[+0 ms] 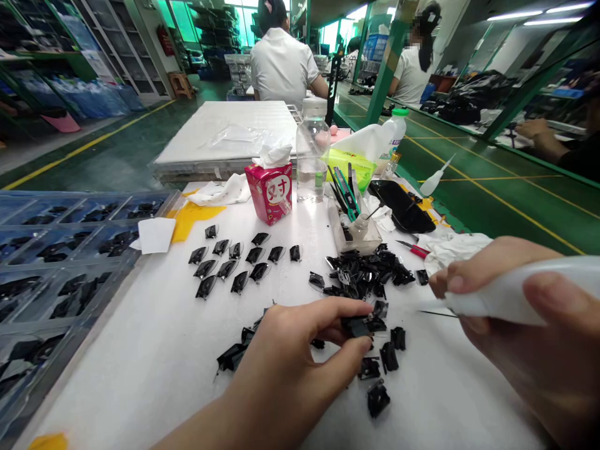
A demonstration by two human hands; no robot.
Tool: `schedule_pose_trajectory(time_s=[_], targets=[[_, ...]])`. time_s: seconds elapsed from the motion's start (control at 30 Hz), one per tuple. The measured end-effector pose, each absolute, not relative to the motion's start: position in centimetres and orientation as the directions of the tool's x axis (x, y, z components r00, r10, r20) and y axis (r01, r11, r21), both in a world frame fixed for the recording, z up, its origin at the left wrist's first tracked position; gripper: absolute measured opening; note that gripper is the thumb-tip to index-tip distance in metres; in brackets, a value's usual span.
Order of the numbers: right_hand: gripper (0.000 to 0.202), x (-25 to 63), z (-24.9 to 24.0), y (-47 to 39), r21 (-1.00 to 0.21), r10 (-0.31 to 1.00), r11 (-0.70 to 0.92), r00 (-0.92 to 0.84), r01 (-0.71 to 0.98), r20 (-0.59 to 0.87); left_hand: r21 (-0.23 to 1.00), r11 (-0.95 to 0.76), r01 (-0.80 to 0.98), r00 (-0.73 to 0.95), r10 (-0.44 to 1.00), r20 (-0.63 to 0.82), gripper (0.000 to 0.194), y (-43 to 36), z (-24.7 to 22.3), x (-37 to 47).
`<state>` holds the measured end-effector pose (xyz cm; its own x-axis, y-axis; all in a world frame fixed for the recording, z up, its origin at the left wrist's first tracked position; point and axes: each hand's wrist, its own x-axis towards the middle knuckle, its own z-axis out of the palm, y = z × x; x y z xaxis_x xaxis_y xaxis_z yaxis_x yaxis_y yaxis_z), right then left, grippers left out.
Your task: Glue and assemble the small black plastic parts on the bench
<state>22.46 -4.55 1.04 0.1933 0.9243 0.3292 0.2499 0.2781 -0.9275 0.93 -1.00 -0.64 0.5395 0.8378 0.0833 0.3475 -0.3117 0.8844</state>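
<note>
Between the thumb and fingertips of my left hand [285, 350] is a small black plastic part [357, 326], raised over the worktable [154, 350]. My right hand [520, 356] is wrapped round a white squeeze bottle [569, 281], its pale nozzle pointing left toward that part. A thin dark line [435, 313] shows by the nozzle; I cannot tell what it is. Behind my left hand lies a heap of similar black parts [370, 269]. More loose black parts [389, 356] lie near my fingers, and others [232, 356] are partly hidden by my left hand. Several curved black pieces [227, 269] are spread further back.
A compartment tray [126, 269] of black parts borders the left side. A red tissue box [269, 194], clear bottle [312, 178] and holder [370, 240] with green cutters [345, 197] stand behind. A red-handled tool [415, 250] lies near white cloth [450, 250]. A person [284, 62] sits ahead.
</note>
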Motion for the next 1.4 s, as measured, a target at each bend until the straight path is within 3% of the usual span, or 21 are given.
schedule_pose_trajectory(time_s=[0.1, 0.17, 0.27, 0.43, 0.6, 0.7, 0.8, 1.03, 1.13, 1.3, 1.4], targets=[[0.027, 24.5, 0.5, -2.5, -0.905, 0.857, 0.372, 0.3, 0.205, 0.42, 0.865, -0.282, 0.414, 0.513, 0.858, 0.033, 0.022, -0.3, -0.3, 0.7], [0.026, 26.0, 0.0, -0.7, -0.91, 0.874, 0.278, 0.312, 0.309, 0.373, 0.858, -0.265, 0.439, 0.5, 0.866, 0.012, 0.021, 0.4, -0.2, 0.5], [0.041, 27.7, -1.3, 1.9, -0.878, 0.914, 0.12, 0.293, 0.463, 0.28, 0.853, -0.264, 0.45, 0.478, 0.878, 0.019, 0.02, 1.3, 0.1, 0.2], [0.029, 28.3, -4.3, 4.7, -0.779, 0.962, 0.049, 0.181, 0.625, 0.206, 0.852, -0.258, 0.455, 0.433, 0.9, 0.041, 0.021, 2.0, 0.4, -0.3], [0.027, 28.3, -5.4, 5.3, -0.696, 0.945, 0.064, 0.18, 0.715, 0.272, 0.86, -0.256, 0.441, 0.442, 0.896, 0.04, 0.023, 2.0, 0.5, -0.5], [0.04, 28.1, -4.3, 4.5, -0.675, 0.878, 0.092, 0.259, 0.732, 0.401, 0.874, -0.242, 0.422, 0.439, 0.898, 0.037, 0.023, 2.1, 0.6, -0.6], [0.038, 26.9, -2.8, 3.6, -0.701, 0.805, 0.158, 0.32, 0.695, 0.499, 0.89, -0.215, 0.403, 0.426, 0.904, 0.025, 0.021, 2.4, 0.5, -0.7], [0.025, 23.4, -2.2, 4.3, -0.863, 0.94, 0.238, 0.118, 0.447, 0.32, 0.905, -0.195, 0.379, 0.444, 0.896, 0.007, 0.024, 3.2, -0.4, -0.9], [0.025, 23.8, -2.0, 4.2, -0.872, 0.89, 0.313, 0.206, 0.376, 0.408, 0.903, -0.202, 0.38, 0.453, 0.892, 0.009, 0.024, 3.3, -0.5, -0.9], [0.018, 23.7, -0.3, 1.8, -0.817, 0.699, 0.517, 0.426, 0.255, 0.575, 0.902, -0.192, 0.386, 0.441, 0.898, 0.003, 0.023, 3.1, -0.2, -0.9], [0.019, 22.0, -0.5, 0.2, -0.894, 0.837, 0.433, 0.315, 0.118, 0.447, 0.905, -0.178, 0.387, 0.43, 0.903, -0.007, 0.024, 3.1, -0.2, -1.0]])
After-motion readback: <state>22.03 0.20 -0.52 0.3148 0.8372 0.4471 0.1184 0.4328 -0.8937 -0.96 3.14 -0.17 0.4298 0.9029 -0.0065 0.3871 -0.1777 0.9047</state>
